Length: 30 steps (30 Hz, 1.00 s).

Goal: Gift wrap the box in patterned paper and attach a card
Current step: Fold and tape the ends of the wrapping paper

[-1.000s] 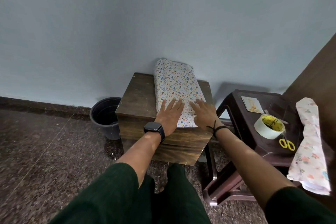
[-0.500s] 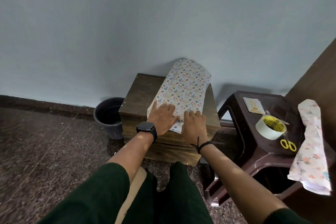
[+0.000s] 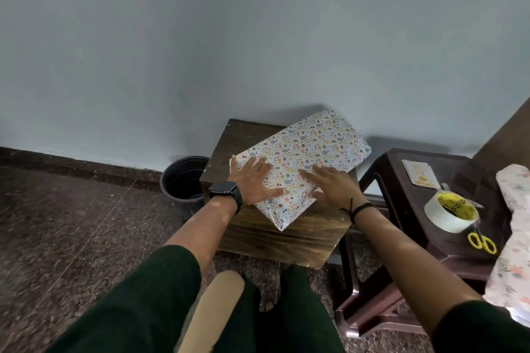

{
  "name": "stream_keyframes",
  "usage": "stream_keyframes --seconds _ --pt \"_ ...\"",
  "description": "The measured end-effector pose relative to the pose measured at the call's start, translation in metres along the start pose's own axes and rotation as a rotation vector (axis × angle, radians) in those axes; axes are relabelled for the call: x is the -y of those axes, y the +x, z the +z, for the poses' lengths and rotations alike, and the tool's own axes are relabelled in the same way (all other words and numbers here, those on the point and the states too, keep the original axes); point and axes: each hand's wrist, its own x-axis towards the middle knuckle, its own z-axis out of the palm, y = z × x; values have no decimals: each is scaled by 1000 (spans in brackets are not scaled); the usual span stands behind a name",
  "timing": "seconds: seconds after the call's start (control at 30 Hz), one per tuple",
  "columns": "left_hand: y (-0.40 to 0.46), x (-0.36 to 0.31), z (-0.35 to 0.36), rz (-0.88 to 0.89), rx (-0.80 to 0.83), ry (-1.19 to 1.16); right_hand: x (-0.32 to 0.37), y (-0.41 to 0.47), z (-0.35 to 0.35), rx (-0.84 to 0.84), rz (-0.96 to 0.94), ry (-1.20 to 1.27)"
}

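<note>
Wooden table (image 3: 252, 235): wrapped box (image 3: 309, 152) diagonal, near-left→far-right

Left hand (image 3: 256, 181) and right hand (image 3: 329, 185): both palm-down, fingers straight and spread, forearms reaching forward (2 wrists banded; dark sleeves at elbows).
</note>
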Motion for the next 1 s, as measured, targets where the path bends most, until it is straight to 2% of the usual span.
stream_keyframes --seconds 0.13,0.23,0.37,0.47,0.6,0.67,0.77,0.87,1.0 --pt "5 6 -7 -27 -27 32 22 3 -10 -58 -29 -180" --pt "6 9 -13 -63 -144 85 56 12 -10 -94 24 -221" --pt "2 4 -14 -105 -251 82 98 35 -17 -196 146 -163" --pt "-1 4 -3 -126 -302 52 111 54 -24 -269 170 7" --pt "0 22 6 -109 -257 46 76 66 -26 -175 -19 199" --pt "2 34 7 -67 -201 66 44 63 -20 -90 -52 158" --pt "6 46 7 -15 -208 73 22 59 -7 -26 -27 86" --pt "11 51 5 -7 -248 67 37 60 -4 -64 6 -14" --pt "25 56 3 -117 -234 96 70 57 -9 -89 125 -115"
